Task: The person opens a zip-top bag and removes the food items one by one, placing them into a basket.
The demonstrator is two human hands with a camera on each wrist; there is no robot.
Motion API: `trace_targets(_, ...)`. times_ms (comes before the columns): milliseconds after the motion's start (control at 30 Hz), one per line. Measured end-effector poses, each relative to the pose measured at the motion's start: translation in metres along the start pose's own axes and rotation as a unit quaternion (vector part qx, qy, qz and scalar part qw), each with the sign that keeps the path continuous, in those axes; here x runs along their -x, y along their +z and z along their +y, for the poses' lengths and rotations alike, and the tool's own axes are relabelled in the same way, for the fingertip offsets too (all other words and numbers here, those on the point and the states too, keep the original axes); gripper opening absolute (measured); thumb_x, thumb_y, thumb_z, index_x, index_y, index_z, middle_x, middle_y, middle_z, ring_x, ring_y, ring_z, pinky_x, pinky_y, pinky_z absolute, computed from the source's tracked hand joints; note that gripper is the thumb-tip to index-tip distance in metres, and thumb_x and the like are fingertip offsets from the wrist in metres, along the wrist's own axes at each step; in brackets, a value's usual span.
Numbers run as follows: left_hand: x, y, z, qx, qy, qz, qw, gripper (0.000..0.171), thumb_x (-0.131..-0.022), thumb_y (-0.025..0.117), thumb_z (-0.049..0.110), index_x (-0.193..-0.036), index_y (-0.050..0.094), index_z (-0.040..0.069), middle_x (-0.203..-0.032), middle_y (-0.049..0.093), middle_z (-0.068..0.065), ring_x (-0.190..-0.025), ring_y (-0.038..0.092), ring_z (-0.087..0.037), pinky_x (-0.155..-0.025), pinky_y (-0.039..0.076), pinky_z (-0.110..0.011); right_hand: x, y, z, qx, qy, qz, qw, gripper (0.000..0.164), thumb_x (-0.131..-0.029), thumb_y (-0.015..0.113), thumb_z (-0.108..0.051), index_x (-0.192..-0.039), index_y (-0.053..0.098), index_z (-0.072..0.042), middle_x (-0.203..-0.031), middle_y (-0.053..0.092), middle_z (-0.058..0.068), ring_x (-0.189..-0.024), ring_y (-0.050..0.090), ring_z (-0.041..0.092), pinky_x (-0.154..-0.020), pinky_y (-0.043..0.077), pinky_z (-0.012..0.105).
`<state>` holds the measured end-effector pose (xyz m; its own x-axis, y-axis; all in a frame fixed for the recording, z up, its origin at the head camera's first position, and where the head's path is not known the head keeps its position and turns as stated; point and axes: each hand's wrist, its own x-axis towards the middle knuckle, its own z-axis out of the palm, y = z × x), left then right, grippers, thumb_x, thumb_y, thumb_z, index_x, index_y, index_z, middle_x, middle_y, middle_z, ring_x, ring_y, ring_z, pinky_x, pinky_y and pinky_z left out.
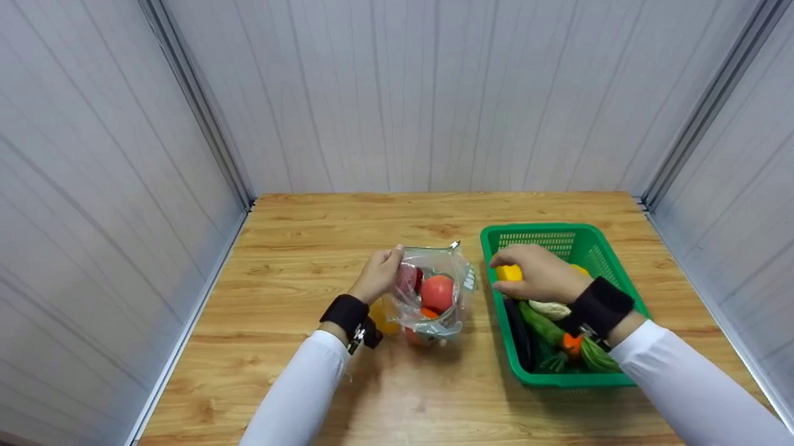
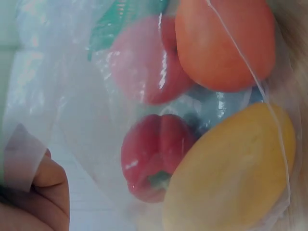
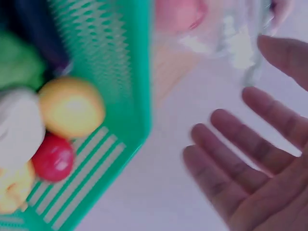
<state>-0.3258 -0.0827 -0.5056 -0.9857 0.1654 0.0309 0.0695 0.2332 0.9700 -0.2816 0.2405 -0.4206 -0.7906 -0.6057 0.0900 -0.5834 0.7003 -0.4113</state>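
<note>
My left hand pinches the rim of a clear plastic zip bag on the table. Through its film, the left wrist view shows a red bell pepper, a large yellow fruit, an orange-red round fruit and a pinkish one. To the right, my right hand hovers over the near-left part of a green basket. Its fingers are spread with nothing in the palm in the right wrist view. A yellow piece appears between thumb and fingers in the head view.
Inside the basket lie a dark eggplant, a long green vegetable, a whitish one, a yellow-orange fruit and a small red one. Pale panel walls enclose the wooden table.
</note>
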Motion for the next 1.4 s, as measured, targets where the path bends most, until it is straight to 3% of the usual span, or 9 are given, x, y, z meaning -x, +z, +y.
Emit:
trace_targets(233, -0.003, 0.005, -0.002, -0.028, 0.023, 0.022, 0.9991, 0.052, -0.117, 0.045, 0.026, -0.066, 0.047, 0.019, -0.06, 0.044, 0.009, -0.053, 0.042, -0.006, -0.053, 0.037, -0.021, -0.031, 0.021, -0.037, -0.038, -0.068, 0.058, 0.995, 0.018, -0.098, 0.079, -0.008, -0.115, 0.078, -0.002, -0.115, 0.079, 0.015, -0.109, 0.075, 0.033, -0.097, 0.062, 0.052)
trace_targets(467, -0.008, 0.008, -0.01, -0.067, 0.053, 0.033, 0.9958, 0.051, -0.118, 0.043, 0.026, -0.068, 0.043, 0.017, -0.064, 0.04, 0.006, -0.058, 0.039, -0.011, -0.058, 0.035, -0.026, -0.063, 0.048, -0.058, -0.054, -0.073, 0.011, 0.996, 0.02, -0.097, 0.076, 0.0, -0.117, 0.077, 0.0, -0.12, 0.079, 0.019, -0.114, 0.075, 0.038, -0.101, 0.061, 0.05)
trace_targets(700, -0.083, 0.007, -0.127, -0.128, 0.08, 0.078, 0.9855, 0.057, -0.116, 0.043, 0.046, -0.065, 0.047, 0.021, -0.062, 0.042, 0.007, -0.06, 0.047, -0.015, -0.059, 0.043, -0.036, -0.09, 0.075, -0.054, -0.036, -0.046, -0.022, 0.998, 0.023, -0.091, 0.066, 0.013, -0.106, 0.08, 0.004, -0.109, 0.081, 0.02, -0.107, 0.077, 0.037, -0.097, 0.063, 0.049)
trace_targets(733, -0.069, 0.007, -0.11, -0.14, 0.072, 0.085, 0.9838, 0.055, -0.116, 0.044, 0.041, -0.066, 0.047, 0.019, -0.063, 0.043, 0.004, -0.06, 0.048, -0.018, -0.06, 0.043, -0.038, -0.092, 0.078, -0.052, -0.028, -0.038, -0.032, 0.998, 0.025, -0.089, 0.065, 0.014, -0.106, 0.081, 0.005, -0.109, 0.081, 0.02, -0.104, 0.077, 0.035, -0.094, 0.064, 0.048)
trace_targets(833, -0.07, 0.01, -0.118, -0.137, 0.1, 0.086, 0.9817, 0.056, -0.116, 0.043, 0.045, -0.065, 0.044, 0.023, -0.06, 0.04, 0.008, -0.056, 0.043, -0.015, -0.057, 0.039, -0.035, -0.097, 0.088, -0.048, -0.003, 0.001, -0.064, 0.998, 0.024, -0.09, 0.066, 0.013, -0.108, 0.08, 0.006, -0.107, 0.081, 0.02, -0.091, 0.073, 0.028, -0.085, 0.064, 0.042)
trace_targets(933, -0.036, 0.011, -0.071, -0.122, 0.091, 0.067, 0.9861, 0.057, -0.116, 0.044, 0.045, -0.066, 0.045, 0.018, -0.062, 0.041, 0.004, -0.057, 0.041, -0.018, -0.056, 0.037, -0.035, -0.101, 0.097, -0.042, 0.012, 0.029, -0.077, 0.997, 0.023, -0.09, 0.069, 0.01, -0.111, 0.078, 0.005, -0.104, 0.079, 0.02, -0.081, 0.06, 0.023, -0.076, 0.057, 0.038)
trace_targets(1133, -0.004, 0.013, -0.024, -0.136, 0.033, 0.028, 0.9898, 0.047, -0.112, 0.057, 0.039, -0.071, 0.054, 0.015, -0.067, 0.047, 0.006, -0.064, 0.048, -0.016, -0.06, 0.039, -0.029, -0.108, 0.112, -0.028, 0.022, 0.04, -0.037, 0.998, 0.027, -0.08, 0.081, 0.004, -0.107, 0.074, 0.005, -0.095, 0.074, 0.016, -0.08, 0.059, 0.023, -0.074, 0.054, 0.04)
trace_targets(1233, -0.009, 0.009, -0.036, -0.154, 0.045, -0.001, 0.987, 0.045, -0.109, 0.062, 0.042, -0.072, 0.055, 0.016, -0.068, 0.047, 0.005, -0.064, 0.05, -0.017, -0.061, 0.041, -0.031, -0.11, 0.12, -0.019, 0.032, 0.041, -0.018, 0.999, 0.023, -0.077, 0.084, -0.002, -0.096, 0.073, 0.007, -0.086, 0.07, 0.013, -0.078, 0.063, 0.024, -0.073, 0.057, 0.041)
trace_targets(1400, -0.048, 0.005, -0.098, -0.168, 0.071, -0.021, 0.983, 0.048, -0.108, 0.059, 0.054, -0.076, 0.061, 0.019, -0.071, 0.055, 0.003, -0.068, 0.055, -0.018, -0.065, 0.047, -0.035, -0.114, 0.138, -0.002, 0.016, 0.017, 0.008, 1.0, 0.029, -0.079, 0.085, -0.008, -0.1, 0.072, 0.008, -0.09, 0.074, 0.018, -0.084, 0.071, 0.032, -0.082, 0.062, 0.046)
